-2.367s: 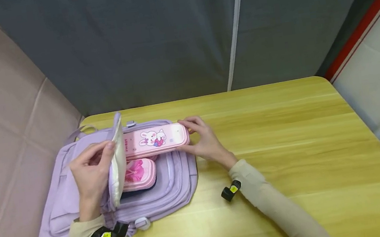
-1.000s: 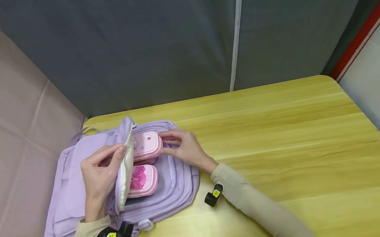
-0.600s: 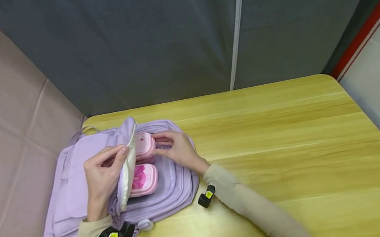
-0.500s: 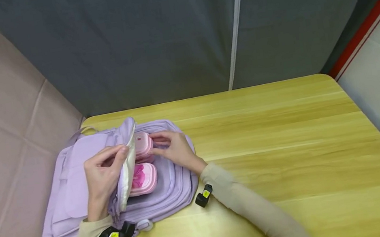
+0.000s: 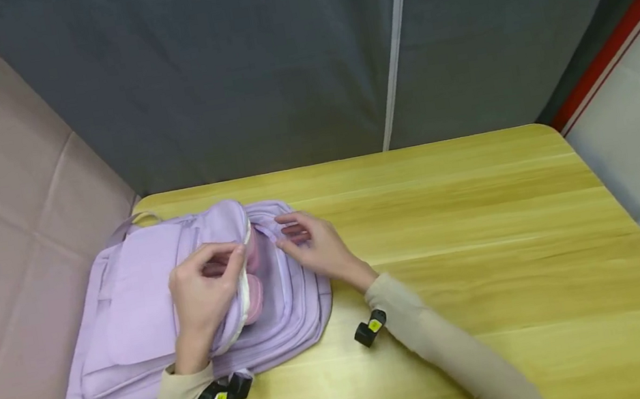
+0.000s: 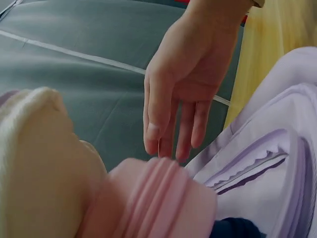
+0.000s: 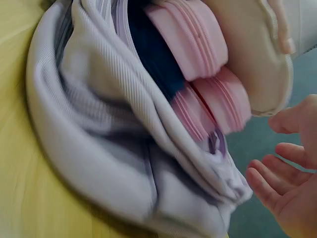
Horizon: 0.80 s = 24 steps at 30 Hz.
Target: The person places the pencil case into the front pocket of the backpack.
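Observation:
A lilac backpack (image 5: 146,280) lies flat on the table, its pocket unzipped. With thumb and fingertips my left hand (image 5: 204,299) pinches the edge of the pocket's pale-lined flap (image 7: 252,54). Several pink cases sit inside: one (image 7: 193,39) is nearest the near side, and another (image 7: 225,99) is beside it, above a further pink layer (image 7: 193,111). In the head view the flap covers most of them, and their printed lids are hidden. My right hand (image 5: 320,244) hovers just right of the pocket mouth, fingers apart and holding nothing.
Something dark blue (image 7: 156,54) lies in the pocket beside the pink cases. The wood-grain table (image 5: 487,236) extends to the right of the backpack. A grey curtain (image 5: 251,72) hangs behind it, and a pale padded wall (image 5: 16,203) stands at the left.
My right hand pushed the long pink bunny-print case into the pocket, then let go and drew back slightly right. My left hand has moved right, lowering the flap over the cases.

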Each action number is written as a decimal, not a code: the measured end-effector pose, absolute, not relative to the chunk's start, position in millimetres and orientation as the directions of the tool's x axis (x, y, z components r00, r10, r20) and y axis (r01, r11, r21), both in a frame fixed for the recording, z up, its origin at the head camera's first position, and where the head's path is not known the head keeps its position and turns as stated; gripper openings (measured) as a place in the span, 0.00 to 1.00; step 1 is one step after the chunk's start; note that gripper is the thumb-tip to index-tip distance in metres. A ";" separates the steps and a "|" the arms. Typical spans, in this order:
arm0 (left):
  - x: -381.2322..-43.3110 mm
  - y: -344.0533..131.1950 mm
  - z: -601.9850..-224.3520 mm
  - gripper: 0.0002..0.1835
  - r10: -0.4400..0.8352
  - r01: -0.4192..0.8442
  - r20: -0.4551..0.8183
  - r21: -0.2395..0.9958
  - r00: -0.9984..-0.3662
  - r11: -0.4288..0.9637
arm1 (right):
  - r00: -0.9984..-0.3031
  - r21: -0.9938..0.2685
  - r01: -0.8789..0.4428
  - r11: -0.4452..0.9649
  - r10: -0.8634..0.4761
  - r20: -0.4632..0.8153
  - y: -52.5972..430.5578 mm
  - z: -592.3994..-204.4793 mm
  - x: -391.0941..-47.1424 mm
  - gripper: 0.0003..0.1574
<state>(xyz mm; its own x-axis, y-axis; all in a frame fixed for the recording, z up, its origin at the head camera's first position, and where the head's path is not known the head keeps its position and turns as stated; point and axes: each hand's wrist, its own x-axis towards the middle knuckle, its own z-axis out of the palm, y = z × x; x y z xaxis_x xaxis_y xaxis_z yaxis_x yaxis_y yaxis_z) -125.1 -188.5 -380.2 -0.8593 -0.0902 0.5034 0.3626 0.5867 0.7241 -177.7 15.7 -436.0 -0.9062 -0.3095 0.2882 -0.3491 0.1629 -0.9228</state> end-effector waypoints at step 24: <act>-104.0 -93.6 -390.6 0.30 0.285 0.466 0.582 0.187 -0.761 0.864 | -0.934 -0.760 -0.353 0.545 -0.247 0.257 105.3 -431.4 -157.5 0.39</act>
<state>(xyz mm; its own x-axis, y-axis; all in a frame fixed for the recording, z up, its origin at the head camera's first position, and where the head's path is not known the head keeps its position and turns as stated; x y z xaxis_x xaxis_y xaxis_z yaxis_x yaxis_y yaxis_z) -104.0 -93.6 -390.6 -0.7614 0.2847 0.5824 0.4665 0.8645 0.1873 -157.5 105.3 -431.4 -0.9343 -0.2466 0.2574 -0.3533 0.5452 -0.7602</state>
